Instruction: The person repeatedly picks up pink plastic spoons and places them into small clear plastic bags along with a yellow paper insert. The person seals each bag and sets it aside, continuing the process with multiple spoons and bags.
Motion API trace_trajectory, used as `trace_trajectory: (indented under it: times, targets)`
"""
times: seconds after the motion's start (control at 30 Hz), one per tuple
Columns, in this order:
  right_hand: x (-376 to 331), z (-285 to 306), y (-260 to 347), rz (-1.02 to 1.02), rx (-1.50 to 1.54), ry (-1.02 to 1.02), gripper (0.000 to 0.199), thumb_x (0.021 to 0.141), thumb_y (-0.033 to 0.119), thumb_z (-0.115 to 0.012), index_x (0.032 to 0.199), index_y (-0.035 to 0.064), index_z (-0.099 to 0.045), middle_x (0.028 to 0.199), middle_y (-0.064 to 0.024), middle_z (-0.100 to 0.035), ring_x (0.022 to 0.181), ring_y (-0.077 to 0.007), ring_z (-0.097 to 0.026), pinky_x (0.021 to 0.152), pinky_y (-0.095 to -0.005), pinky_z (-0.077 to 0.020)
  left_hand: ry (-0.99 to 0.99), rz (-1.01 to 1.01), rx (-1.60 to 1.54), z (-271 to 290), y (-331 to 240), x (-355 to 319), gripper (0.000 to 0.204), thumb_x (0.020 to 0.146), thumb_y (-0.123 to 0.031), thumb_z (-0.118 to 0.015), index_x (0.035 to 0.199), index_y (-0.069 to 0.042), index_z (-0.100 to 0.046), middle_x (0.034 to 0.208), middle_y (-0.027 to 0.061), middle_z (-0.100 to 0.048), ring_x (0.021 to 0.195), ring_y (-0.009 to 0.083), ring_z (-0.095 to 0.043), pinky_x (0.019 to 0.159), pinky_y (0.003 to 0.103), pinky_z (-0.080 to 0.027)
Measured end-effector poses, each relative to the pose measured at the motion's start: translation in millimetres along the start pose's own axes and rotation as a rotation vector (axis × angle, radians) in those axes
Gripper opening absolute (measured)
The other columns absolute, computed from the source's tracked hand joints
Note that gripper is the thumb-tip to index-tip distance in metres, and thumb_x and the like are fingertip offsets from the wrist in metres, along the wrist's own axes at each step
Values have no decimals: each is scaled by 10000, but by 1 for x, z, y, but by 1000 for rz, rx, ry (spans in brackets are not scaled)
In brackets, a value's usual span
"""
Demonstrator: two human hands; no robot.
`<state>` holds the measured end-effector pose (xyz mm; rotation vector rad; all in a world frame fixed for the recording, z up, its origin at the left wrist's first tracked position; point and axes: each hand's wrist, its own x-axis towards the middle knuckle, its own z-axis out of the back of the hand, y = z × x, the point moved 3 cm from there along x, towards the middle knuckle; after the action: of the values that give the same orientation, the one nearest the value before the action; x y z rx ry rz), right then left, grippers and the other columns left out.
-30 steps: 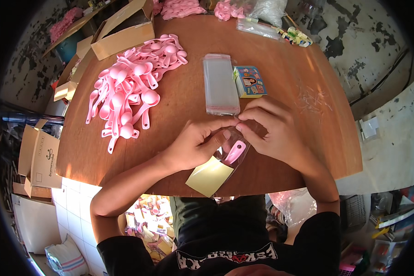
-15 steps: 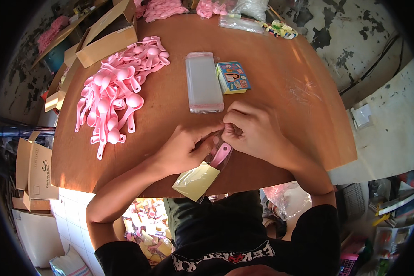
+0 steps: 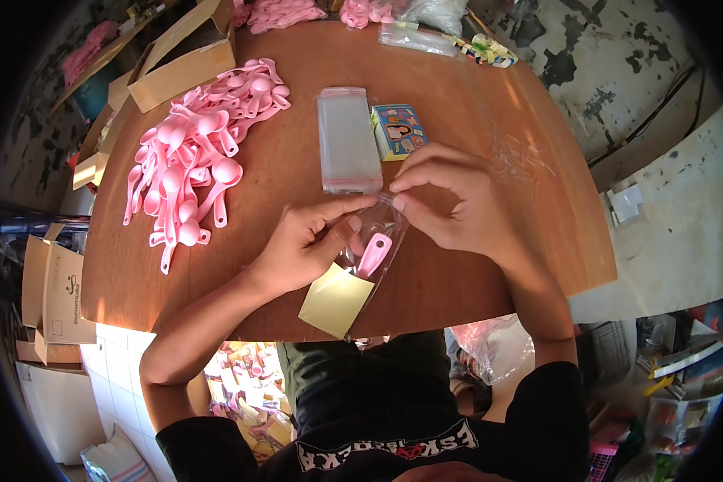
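A clear plastic bag (image 3: 390,271) hangs tilted near the table's front edge. Inside it show the handle of a pink measuring spoon (image 3: 375,255) and a pale yellow card (image 3: 335,302) lower down. My left hand (image 3: 301,247) grips the bag's upper left side between thumb and fingers, hiding part of the spoon. At the bag's top edge, the thumb and fingertips of my right hand (image 3: 458,197) pinch the plastic. Just beyond lie a stack of clear bags (image 3: 349,140) and a stack of printed blue cards (image 3: 399,132).
Many pink spoons (image 3: 189,157) are heaped on the left of the table (image 3: 450,88). A cardboard box (image 3: 181,72) stands behind them. Thin plastic strips (image 3: 523,153) are scattered at right. Pink bundles (image 3: 285,14) and a clear plastic packet (image 3: 417,38) lie along the far edge.
My right hand's fingers have straightened from a tight curl, and its thumb and fingertips are now at the bag's top edge. The bag has tilted a little. The whole view has shifted slightly.
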<state>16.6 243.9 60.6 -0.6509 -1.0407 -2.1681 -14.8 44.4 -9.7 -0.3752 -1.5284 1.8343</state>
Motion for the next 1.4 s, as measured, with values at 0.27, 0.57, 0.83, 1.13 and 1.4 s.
trace_trajectory:
  times: [0.27, 0.57, 0.83, 1.13, 1.4]
  targets:
    - [-8, -19, 10, 231, -437, 34, 100, 726, 101, -733, 758, 67, -645, 790, -24, -583, 721, -199, -605, 598, -338, -507, -7, -104, 116, -8, -11, -1, 355, 906, 14, -548, 1256, 11, -605, 790, 139, -706, 685, 121, -671, 646, 306, -528]
    - [-16, -24, 0, -80, -187, 91, 115, 691, 32, -687, 728, 43, -579, 758, -69, -570, 644, -215, -603, 567, -325, -502, 15, -287, 375, -10, -19, -4, 331, 919, -16, -578, 1246, 26, -614, 697, 133, -675, 561, 91, -607, 548, 252, -488]
    - [-17, -20, -25, -591, 532, 0, 45, 808, 55, -635, 806, 32, -597, 738, -18, -598, 675, -98, -580, 607, -259, -472, 60, -130, 55, -4, -12, -4, 348, 967, -44, -540, 1311, -15, -579, 935, 119, -718, 767, 131, -664, 712, 279, -523]
    - [-12, 105, -172, -897, 468, -372, 174, 871, 215, -597, 883, 44, -626, 806, -45, -648, 706, -163, -628, 631, -314, -508, -155, -29, -317, 7, -7, 2, 414, 1024, -104, -493, 1425, -14, -435, 834, 15, -656, 707, 19, -532, 644, 191, -439]
    - [-46, 162, -253, -782, -1155, 142, 151, 807, 145, -627, 889, 71, -731, 867, -188, -705, 830, -344, -688, 749, -448, -540, -122, -28, -201, 4, -4, -3, 436, 1013, -121, -515, 1423, -1, -429, 809, 5, -662, 666, -1, -498, 614, 187, -407]
